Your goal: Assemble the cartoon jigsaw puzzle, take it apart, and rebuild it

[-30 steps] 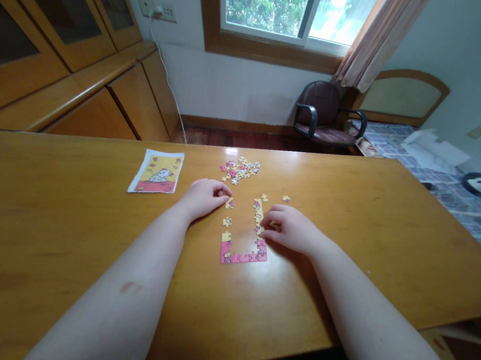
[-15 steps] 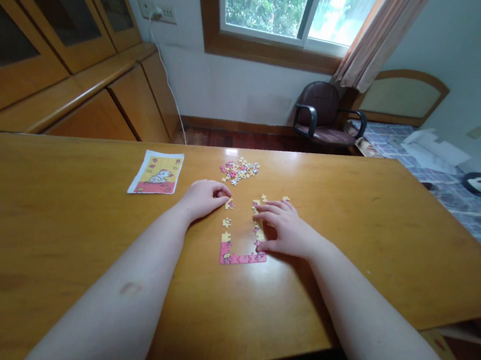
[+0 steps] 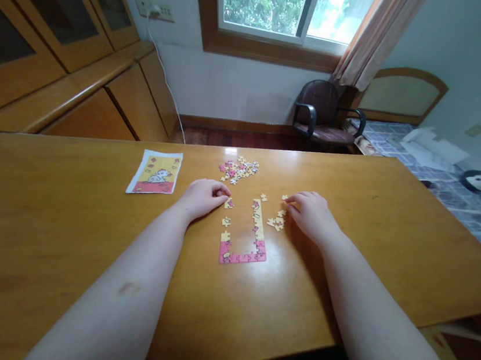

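Note:
A partly joined jigsaw frame [image 3: 244, 249], pink along the bottom and yellow up its right side, lies on the wooden table [image 3: 42, 226]. My left hand [image 3: 201, 197] rests curled just left of it, fingertips closed beside a loose piece [image 3: 229, 204]. My right hand [image 3: 312, 213] lies right of the frame, its fingertips pinched at a small loose piece [image 3: 285, 198] near the table's middle. A few more loose pieces [image 3: 276, 222] sit by that hand. A heap of unsorted pieces [image 3: 239, 170] lies further back.
The puzzle's reference picture [image 3: 155, 172] lies at the left of the pieces. Behind the table stand a dark armchair [image 3: 325, 113], wooden cabinets [image 3: 63, 53] and a bed [image 3: 454, 183] at the right. The table's near edge runs below my forearms.
My right hand has left the frame's right side and moved right and back to a loose piece. Several pieces it covered now show. My left hand has stayed put.

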`<action>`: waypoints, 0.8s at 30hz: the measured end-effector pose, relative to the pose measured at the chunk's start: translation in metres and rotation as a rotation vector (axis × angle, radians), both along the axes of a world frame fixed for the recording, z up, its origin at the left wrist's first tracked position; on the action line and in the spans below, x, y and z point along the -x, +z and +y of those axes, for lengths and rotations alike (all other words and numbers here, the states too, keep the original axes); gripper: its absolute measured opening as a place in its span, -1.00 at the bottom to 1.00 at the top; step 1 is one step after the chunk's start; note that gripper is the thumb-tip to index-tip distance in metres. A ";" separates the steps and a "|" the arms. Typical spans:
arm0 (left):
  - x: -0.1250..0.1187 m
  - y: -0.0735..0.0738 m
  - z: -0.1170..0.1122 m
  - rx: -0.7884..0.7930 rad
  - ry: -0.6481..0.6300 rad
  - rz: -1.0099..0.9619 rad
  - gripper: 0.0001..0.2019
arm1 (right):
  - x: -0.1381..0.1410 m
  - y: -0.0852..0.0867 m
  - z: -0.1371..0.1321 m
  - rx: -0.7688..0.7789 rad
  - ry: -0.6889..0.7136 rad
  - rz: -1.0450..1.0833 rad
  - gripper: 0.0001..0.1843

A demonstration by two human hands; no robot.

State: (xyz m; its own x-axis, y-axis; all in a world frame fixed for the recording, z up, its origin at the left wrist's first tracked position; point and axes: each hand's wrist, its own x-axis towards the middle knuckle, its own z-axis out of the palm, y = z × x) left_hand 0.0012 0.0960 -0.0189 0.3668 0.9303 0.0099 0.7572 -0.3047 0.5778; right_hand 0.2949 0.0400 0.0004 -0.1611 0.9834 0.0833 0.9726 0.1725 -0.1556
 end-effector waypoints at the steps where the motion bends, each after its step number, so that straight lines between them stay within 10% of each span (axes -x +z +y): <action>1: 0.000 0.000 0.000 -0.002 0.001 0.000 -0.74 | -0.002 0.001 0.000 0.007 -0.019 -0.012 -0.75; 24: 0.002 -0.005 0.002 -0.008 0.001 -0.009 -0.74 | -0.001 0.005 -0.005 0.173 0.199 0.217 -0.85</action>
